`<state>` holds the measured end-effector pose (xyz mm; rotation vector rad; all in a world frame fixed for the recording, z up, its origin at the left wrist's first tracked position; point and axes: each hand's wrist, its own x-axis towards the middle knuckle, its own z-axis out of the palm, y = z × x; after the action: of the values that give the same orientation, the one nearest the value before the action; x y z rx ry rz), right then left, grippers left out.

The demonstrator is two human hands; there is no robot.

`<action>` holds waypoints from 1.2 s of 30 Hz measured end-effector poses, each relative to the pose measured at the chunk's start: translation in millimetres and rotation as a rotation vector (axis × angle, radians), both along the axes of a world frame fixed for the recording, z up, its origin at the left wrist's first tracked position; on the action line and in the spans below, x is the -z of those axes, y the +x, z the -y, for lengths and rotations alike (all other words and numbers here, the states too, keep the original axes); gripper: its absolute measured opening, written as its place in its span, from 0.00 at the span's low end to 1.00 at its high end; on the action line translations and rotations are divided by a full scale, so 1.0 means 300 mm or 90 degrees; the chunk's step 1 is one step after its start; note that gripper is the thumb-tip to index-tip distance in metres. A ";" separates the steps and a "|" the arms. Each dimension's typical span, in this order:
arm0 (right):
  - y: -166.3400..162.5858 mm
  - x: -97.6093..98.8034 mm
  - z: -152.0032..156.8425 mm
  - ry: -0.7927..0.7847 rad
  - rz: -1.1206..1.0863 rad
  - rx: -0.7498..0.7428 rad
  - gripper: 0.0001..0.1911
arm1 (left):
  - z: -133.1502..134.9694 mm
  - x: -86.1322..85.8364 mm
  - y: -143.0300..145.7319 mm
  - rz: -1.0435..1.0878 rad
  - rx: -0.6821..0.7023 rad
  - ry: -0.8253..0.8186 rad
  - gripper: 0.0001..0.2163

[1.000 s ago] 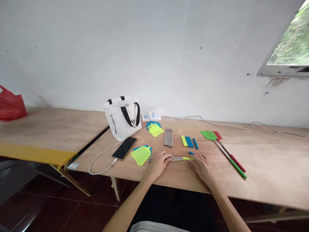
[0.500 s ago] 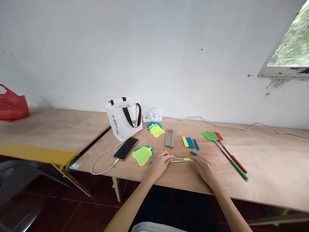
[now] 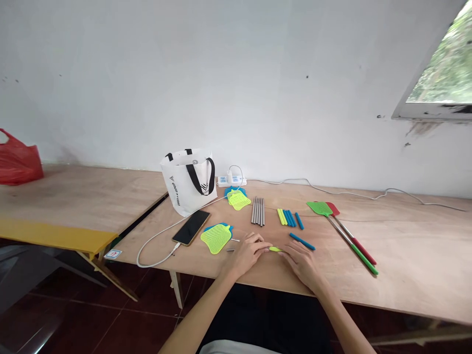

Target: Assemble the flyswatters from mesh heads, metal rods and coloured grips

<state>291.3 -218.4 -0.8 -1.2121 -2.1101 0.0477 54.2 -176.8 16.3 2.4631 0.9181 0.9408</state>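
Observation:
My left hand [image 3: 250, 251] is closed low over the wood, around a metal rod whose length is mostly covered; silvery ends poke out on its left side. My right hand [image 3: 300, 260] grips the right end of a yellow-green handle sleeve [image 3: 274, 249], which shows in the gap between my fingers. Just beyond the right hand lies a blue handle sleeve [image 3: 302, 241]. To the left of my left hand, a yellow-green fly swatter head [image 3: 216, 239] overlaps a blue one.
Behind the hands are several metal rods [image 3: 258, 211] and a row of yellow and blue sleeves [image 3: 286, 217]. Whole green [image 3: 353, 243] and red [image 3: 357, 241] fly swatters lie right. A phone [image 3: 191, 227], white bag [image 3: 190, 182] and power strip [image 3: 231, 181] are left and behind.
My right hand has moved left, closer to the left hand. The bare metal seen between them is now covered, and the blue sleeve beyond the right hand shows at full length.

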 end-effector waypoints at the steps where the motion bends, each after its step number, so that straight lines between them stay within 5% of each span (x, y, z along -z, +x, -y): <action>1: -0.008 -0.004 0.003 0.004 0.002 0.000 0.18 | 0.001 -0.001 0.002 0.001 -0.002 -0.002 0.11; 11: 0.040 0.055 -0.033 0.054 -0.001 0.241 0.18 | 0.010 -0.013 0.000 -0.064 -0.174 -0.012 0.12; 20: 0.102 0.074 -0.031 0.085 0.095 0.381 0.19 | 0.026 -0.025 0.000 -0.082 -0.065 -0.039 0.05; 25: 0.116 0.086 -0.032 0.038 0.086 0.349 0.16 | 0.024 -0.021 -0.003 -0.048 -0.017 -0.062 0.02; 31: 0.117 0.107 -0.041 0.057 0.123 0.418 0.16 | 0.023 -0.007 0.002 -0.005 -0.050 -0.086 0.01; 36: 0.105 0.089 -0.044 0.001 0.032 0.301 0.15 | 0.005 0.007 0.006 0.030 -0.033 -0.104 0.04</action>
<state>322.9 -205.1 -27.3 -1.6933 -1.8111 -0.1995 56.0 -178.2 14.1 2.2818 1.0046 0.8992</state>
